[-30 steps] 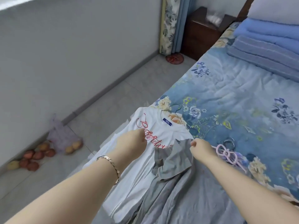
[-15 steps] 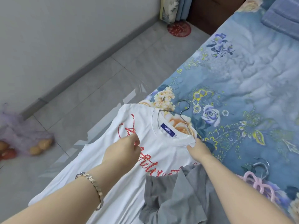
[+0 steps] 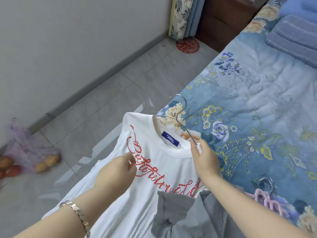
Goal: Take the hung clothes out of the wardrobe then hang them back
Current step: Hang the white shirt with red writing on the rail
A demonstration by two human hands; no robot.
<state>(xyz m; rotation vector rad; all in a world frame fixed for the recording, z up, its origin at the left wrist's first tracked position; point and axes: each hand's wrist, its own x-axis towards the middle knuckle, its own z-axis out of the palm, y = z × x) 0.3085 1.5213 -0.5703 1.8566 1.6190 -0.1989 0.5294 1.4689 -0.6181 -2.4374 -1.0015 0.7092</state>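
A white T-shirt [image 3: 154, 169] with red beaded lettering lies over the edge of the bed, a thin wire hanger [image 3: 181, 117] through its neck. My right hand [image 3: 204, 157] pinches the collar and the hanger's wire at the shirt's right shoulder. My left hand [image 3: 118, 170] pinches the shirt's front at the lettering. A grey garment [image 3: 185, 213] lies over the shirt's lower part, near my right forearm. A pink plastic hanger [image 3: 264, 198] rests on the bed to the right.
The bed carries a blue flowered quilt [image 3: 257, 103] and folded blue blankets [image 3: 295, 36] at the far end. A dark wooden nightstand [image 3: 226, 19] and curtain [image 3: 183, 16] stand beyond. A mesh bag of fruit [image 3: 30, 152] lies on the tiled floor by the wall.
The white shirt has been drawn up, its hanger hook now raised off the quilt. My right hand moved from the grey garment to the shirt's collar and hanger wire.
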